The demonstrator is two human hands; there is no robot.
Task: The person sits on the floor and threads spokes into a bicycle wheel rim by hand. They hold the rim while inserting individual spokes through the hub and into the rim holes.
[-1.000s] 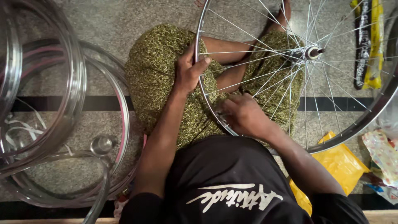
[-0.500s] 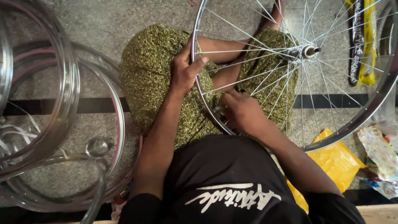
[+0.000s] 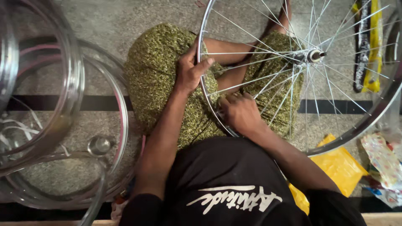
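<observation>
wheel (image 3: 301,71) rests across our lap, left hand (image 3: 190,69) clamped on its rim (image 3: 204,83), right hand (image 3: 238,113) pinching near a spoke (image 3: 251,71) end, exact grip hidden; risk we judge: wheel slipping sideways, 1 spoke bending.

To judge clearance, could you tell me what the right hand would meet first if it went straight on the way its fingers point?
The right hand would probably meet the spokes just beyond the rim; depth is unclear.
</observation>
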